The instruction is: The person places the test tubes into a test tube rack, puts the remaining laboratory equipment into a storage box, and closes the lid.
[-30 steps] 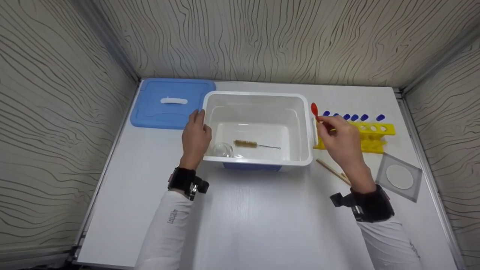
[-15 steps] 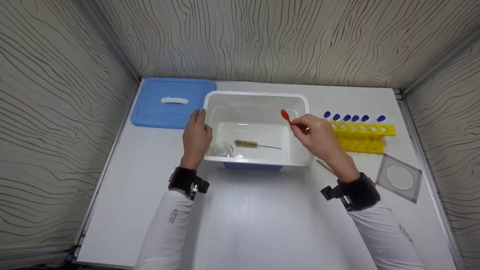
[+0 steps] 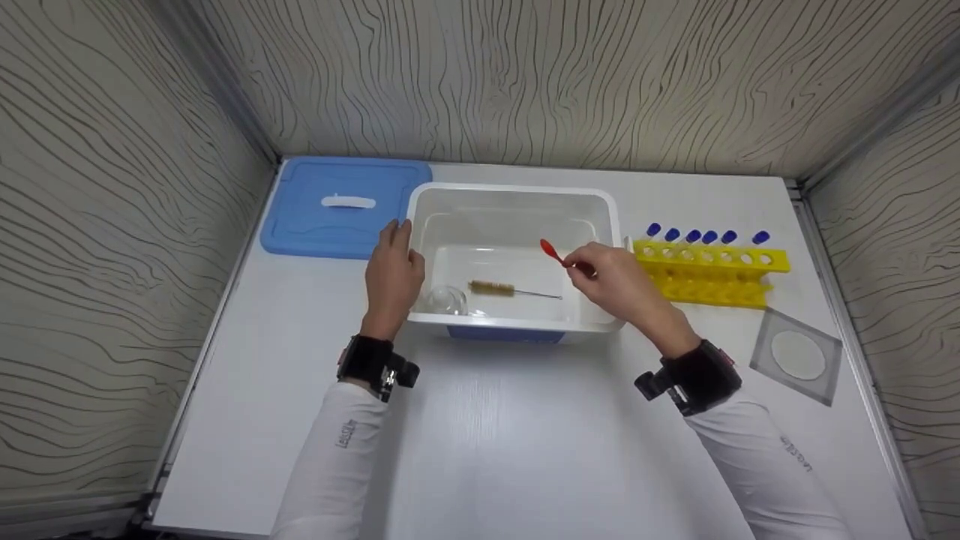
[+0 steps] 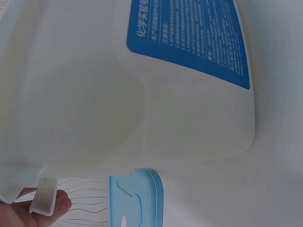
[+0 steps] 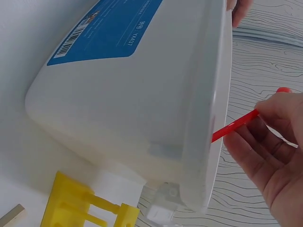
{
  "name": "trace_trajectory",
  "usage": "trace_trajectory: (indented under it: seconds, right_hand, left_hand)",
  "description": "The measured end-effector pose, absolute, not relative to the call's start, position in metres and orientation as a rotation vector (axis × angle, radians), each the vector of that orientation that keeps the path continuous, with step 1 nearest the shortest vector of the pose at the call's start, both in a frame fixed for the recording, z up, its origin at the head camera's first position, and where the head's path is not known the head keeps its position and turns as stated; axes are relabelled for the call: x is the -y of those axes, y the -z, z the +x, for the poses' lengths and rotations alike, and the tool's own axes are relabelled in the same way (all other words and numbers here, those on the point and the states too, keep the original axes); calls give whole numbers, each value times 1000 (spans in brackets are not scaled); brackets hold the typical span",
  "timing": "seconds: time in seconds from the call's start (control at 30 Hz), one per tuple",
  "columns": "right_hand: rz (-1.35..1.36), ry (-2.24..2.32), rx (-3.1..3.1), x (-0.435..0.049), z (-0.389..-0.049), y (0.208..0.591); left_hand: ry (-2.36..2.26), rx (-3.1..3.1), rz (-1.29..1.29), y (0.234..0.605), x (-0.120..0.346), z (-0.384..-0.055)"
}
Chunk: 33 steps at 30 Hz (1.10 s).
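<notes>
In the head view my right hand (image 3: 616, 279) pinches a small red plastic spoon (image 3: 551, 251) over the right part of a white storage box (image 3: 517, 326). The right wrist view shows the spoon's thin red handle (image 5: 235, 125) between thumb and fingers, partly behind the box rim. On the left side my left hand (image 3: 394, 274) grips the box's edge, its fingers by the white side clip (image 4: 45, 197). Inside the box lie a test tube brush (image 3: 493, 288) with a wire handle and a round clear glass vessel (image 3: 446, 300).
A blue lid (image 3: 345, 225) lies at the back left. Right of the box stands a yellow test tube rack (image 3: 712, 277), with several blue-capped tubes (image 3: 709, 236) behind it. A grey wire gauze (image 3: 771, 341) with a white disc lies farther right. A wooden piece (image 5: 12, 216) shows in the right wrist view.
My right hand has carried the red spoon leftward from beside the rack to over the box. The left hand has stayed at the box's left rim.
</notes>
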State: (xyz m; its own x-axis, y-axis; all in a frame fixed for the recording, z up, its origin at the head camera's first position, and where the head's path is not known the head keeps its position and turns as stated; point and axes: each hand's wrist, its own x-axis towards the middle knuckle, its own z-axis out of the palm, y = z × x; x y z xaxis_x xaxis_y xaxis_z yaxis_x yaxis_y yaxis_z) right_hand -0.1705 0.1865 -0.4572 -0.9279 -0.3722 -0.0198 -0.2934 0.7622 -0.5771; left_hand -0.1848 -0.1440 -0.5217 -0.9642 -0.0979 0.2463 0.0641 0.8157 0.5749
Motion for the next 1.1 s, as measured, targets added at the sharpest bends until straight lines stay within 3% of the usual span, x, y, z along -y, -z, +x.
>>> trace_trajectory:
  seconds: [1.1]
  right_hand:
    - [-586,492,-2774,-173,-203,491]
  left_hand:
    - [892,2783,70,522,144,-186]
